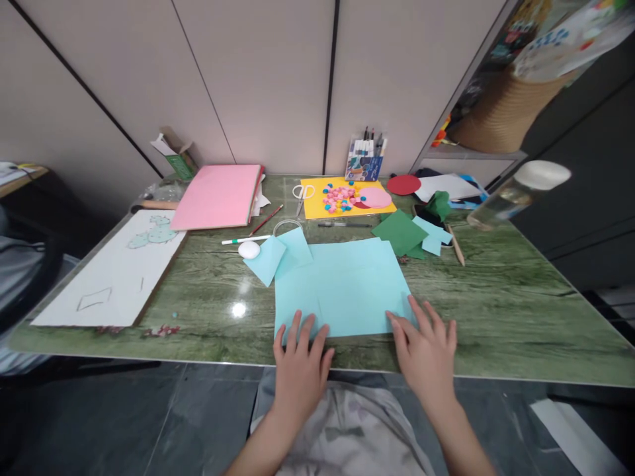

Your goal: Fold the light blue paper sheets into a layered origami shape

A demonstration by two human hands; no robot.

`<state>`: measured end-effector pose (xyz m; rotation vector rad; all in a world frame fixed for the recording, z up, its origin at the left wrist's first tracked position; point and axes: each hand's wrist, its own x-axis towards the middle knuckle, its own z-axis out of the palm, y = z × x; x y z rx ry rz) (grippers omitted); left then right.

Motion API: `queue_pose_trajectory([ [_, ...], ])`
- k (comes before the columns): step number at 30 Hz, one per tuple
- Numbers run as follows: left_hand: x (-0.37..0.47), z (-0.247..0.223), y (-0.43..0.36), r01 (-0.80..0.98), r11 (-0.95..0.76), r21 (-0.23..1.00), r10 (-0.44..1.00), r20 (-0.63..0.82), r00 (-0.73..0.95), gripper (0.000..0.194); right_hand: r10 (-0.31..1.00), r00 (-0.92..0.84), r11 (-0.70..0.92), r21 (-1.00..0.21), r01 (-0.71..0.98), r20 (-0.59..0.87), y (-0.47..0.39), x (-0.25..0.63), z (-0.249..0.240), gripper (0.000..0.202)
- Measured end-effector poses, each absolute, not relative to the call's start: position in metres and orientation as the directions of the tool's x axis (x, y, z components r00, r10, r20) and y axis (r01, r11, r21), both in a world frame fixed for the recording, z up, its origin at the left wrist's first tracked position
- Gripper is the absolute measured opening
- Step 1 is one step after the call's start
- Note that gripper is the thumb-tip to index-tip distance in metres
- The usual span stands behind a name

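Head view: at the near table edge, the bare left hand (300, 370) lies with fingers spread, gripping nothing, over the lower left corner of a large light-blue paper sheet (352, 284). The bare right hand (427, 360), also loose and holding nothing, touches the sheet's lower right corner. The sheet lies flat on the glossy green wood-grain tabletop (520, 297); uneven pressure could skew or crease it. Farther off, small light-blue paper pieces (266, 259) meet its upper left, so a shove might drag them and nudge the white egg-shaped object (249, 250) into rolling. Dark green paper (401, 231) near the upper right corner could snag. Beyond, a knock to the yellow sheet (312, 206) could scatter its colourful small pieces (340, 198).
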<state>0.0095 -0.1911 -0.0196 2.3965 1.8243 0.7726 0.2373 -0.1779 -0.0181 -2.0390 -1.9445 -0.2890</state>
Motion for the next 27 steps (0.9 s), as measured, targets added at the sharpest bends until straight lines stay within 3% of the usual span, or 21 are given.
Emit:
queue_pose_trajectory([
  [8, 0.008, -0.014, -0.189, 0.896, -0.355, 0.268, 0.901, 0.355, 0.251, 0.028, 0.919, 0.004, 0.025, -0.069, 0.997, 0.394, -0.179, 0.246, -0.022, 0.029],
  [12, 0.01, -0.007, -0.17, 0.848, -0.496, 0.183, 0.851, 0.297, 0.434, 0.027, 0.917, -0.081, 0.138, -0.119, 0.983, 0.39, -0.171, 0.256, -0.021, 0.024],
  [15, 0.021, 0.001, -0.142, 0.774, -0.613, 0.161, 0.786, 0.227, 0.575, 0.025, 0.909, -0.146, 0.231, -0.179, 0.956, 0.391, -0.154, 0.263, -0.011, 0.02],
  [18, 0.036, 0.012, -0.114, 0.685, -0.71, 0.16, 0.703, 0.118, 0.701, 0.026, 0.896, -0.241, 0.371, -0.331, 0.868, 0.372, -0.127, 0.263, 0.006, 0.02],
  [19, 0.041, 0.016, -0.107, 0.665, -0.728, 0.168, 0.682, 0.079, 0.727, 0.025, 0.894, -0.292, 0.418, -0.397, 0.817, 0.34, -0.116, 0.262, 0.012, 0.02],
  [22, 0.05, 0.027, -0.088, 0.627, -0.751, 0.21, 0.638, -0.016, 0.77, 0.024, 0.878, -0.376, 0.475, -0.448, 0.757, 0.295, -0.079, 0.256, 0.027, 0.021],
  [27, 0.045, 0.039, -0.055, 0.612, -0.677, 0.409, 0.64, -0.083, 0.764, 0.03, 0.83, -0.506, 0.552, -0.479, 0.683, 0.235, -0.032, 0.243, 0.041, 0.02],
])
